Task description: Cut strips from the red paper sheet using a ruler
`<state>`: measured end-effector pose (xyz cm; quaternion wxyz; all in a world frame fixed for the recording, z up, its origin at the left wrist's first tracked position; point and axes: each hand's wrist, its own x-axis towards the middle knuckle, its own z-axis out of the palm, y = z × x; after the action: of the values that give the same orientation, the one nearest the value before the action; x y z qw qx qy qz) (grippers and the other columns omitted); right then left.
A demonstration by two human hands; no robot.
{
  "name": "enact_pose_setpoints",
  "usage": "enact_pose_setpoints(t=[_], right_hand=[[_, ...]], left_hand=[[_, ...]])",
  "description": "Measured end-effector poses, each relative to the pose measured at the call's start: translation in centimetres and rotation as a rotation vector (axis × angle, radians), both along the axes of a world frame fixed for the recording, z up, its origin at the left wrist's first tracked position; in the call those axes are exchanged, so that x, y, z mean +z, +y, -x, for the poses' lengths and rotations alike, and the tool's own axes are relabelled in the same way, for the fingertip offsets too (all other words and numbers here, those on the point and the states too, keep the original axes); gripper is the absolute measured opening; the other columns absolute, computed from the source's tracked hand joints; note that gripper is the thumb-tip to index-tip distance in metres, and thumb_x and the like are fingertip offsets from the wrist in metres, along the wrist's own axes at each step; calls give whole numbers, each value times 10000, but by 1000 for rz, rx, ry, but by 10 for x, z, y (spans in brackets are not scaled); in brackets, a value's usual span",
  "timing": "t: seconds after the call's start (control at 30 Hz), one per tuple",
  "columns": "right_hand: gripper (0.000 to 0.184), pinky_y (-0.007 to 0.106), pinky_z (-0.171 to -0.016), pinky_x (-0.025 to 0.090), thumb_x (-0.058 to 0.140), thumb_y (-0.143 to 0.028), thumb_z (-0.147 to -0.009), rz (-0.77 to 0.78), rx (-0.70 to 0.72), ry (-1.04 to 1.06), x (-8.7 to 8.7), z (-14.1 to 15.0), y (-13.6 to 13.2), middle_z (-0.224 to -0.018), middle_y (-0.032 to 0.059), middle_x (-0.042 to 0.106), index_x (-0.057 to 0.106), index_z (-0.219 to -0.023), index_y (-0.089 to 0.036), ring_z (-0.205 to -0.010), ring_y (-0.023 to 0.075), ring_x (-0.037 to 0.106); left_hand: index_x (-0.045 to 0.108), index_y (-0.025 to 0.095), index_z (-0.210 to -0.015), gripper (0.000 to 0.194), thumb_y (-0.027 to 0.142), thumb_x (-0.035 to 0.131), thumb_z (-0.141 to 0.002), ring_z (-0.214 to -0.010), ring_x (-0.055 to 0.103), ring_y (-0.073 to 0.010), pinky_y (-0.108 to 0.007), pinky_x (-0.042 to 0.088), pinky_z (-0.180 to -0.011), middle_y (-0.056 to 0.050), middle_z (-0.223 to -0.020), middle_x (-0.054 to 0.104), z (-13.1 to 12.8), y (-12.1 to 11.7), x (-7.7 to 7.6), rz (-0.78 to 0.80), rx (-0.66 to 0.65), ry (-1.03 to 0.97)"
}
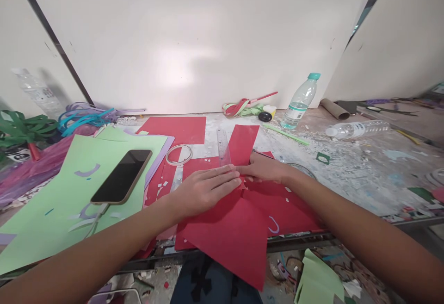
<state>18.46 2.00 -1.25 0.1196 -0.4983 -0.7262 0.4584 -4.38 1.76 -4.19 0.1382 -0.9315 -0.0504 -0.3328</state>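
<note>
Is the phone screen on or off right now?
It looks off: the phone shows a plain dark screen, with a white cable at its near end.

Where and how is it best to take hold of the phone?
I would grip the phone by its two long edges, near the middle, coming from above. It lies flat, screen up, on the green paper, so the sides look easiest to pinch. The cable leaves its near end, so better avoid that end.

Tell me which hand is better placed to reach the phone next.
Left, I'd say: the left hand is nearer the phone; the right hand lies beyond it, past the ruler.
</note>
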Motion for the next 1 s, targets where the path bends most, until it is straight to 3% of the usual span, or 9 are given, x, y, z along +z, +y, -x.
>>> enact_pose_setpoints(t=[0.17,0.37,0.57,0.63,0.7,0.77,0.87,0.93,1.0], right_hand=[[285,240,-495,319,537,-403,-825,30,135,26,-2,0,1,-545,-41,462,480,-654,-183,-513,101,429],[200,238,-463,317,541,-364,-806,-82,-159,91,-5,-2,6,-542,-43,489,483,-710,-198,-470,96,408],[223,256,-482,355,515,-331,-797,-141,-109,-55,-8,-1,6,-560,4,590,505,-625,-190,-488,121,495],[246,259,-477,337,503,-335,-802,-190,-107,-128,-9,0,6,-538,0,581,493,-602,-191,-482,123,494],[257,261,-481,320,505,-336,-800,-248,-99,-185,-11,0,7,-535,-5,570,480,-589,-192,-495,125,497],[254,262,-489,312,510,-333,-799,-282,-96,-219,-12,0,7,-556,-7,574,466,-591,-193,-520,128,503],[234,262,-496,315,517,-321,-799,-281,-109,-250,-12,0,8,-588,-2,594,468,-608,-194,-546,133,521],[224,259,-505,328,517,-312,-803,-277,-107,-254,-13,0,8,-606,2,613,481,-616,-193,-559,135,542],[221,252,-512,347,508,-303,-810,-259,-88,-233,-14,0,10,-621,3,632,488,-619,-194,-566,135,562]], left_hand=[[525,140,-1213,301,47,466,-933,-1260,503,-223,-366,493,-1037,-64,-1218,656,-1,-2,-3,-10,-38,29],[535,92,-1232,340,17,467,-907,-1255,515,-220,-365,480,-1041,-92,-1216,655,-2,-3,-4,5,-79,37],[608,143,-1169,336,50,404,-919,-1143,608,-185,-328,522,-969,-42,-1149,693,-9,-4,-20,176,-49,123],[630,163,-1138,316,99,396,-937,-1115,623,-184,-316,526,-945,-30,-1143,695,-13,-6,-17,220,-43,190],[648,187,-1103,304,150,389,-949,-1104,624,-189,-320,512,-948,-20,-1135,697,-11,-5,-1,250,-9,228],[658,224,-1078,306,213,377,-956,-1076,632,-193,-334,494,-956,-9,-1099,706,5,2,22,300,130,222],[549,231,-1279,443,469,432,-924,-1122,585,-306,-455,472,-934,-87,-1264,612,58,24,54,408,713,235],[422,176,-1402,722,653,416,-861,-1153,519,-437,-573,437,-883,-197,-1312,536,104,38,62,451,1083,339],[336,135,-1452,888,762,328,-822,-1109,504,-513,-634,409,-818,-268,-1254,531,142,48,57,584,1334,480]])
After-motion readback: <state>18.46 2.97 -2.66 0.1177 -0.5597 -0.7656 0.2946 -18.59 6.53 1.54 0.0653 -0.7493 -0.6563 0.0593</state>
